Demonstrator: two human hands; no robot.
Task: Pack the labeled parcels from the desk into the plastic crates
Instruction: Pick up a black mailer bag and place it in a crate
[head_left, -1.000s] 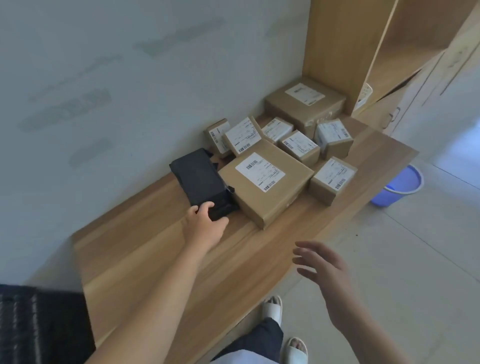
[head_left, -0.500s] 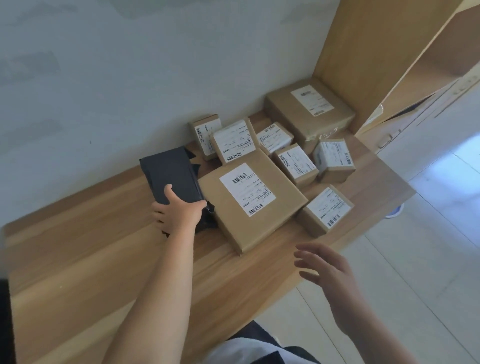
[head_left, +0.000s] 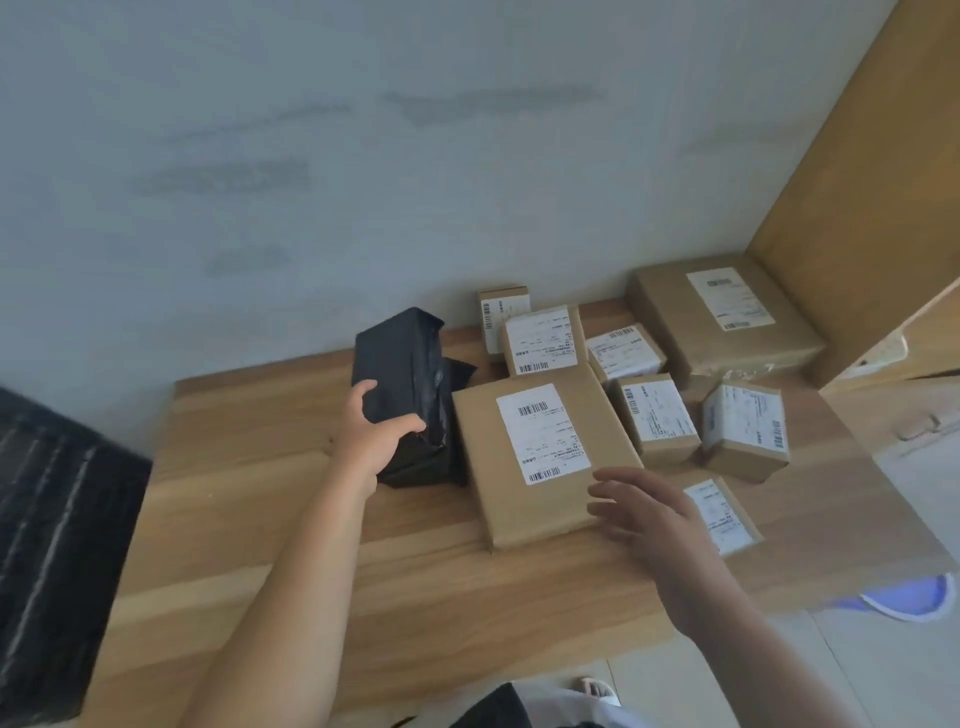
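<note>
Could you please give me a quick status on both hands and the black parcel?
Left hand grips black parcel, far end tilted up off desk. Right hand open over big brown parcel. No crate in view.

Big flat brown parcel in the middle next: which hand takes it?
Right. The right hand is open and hovers over the near right corner of the big flat parcel; the left hand already grips the black parcel.
</note>
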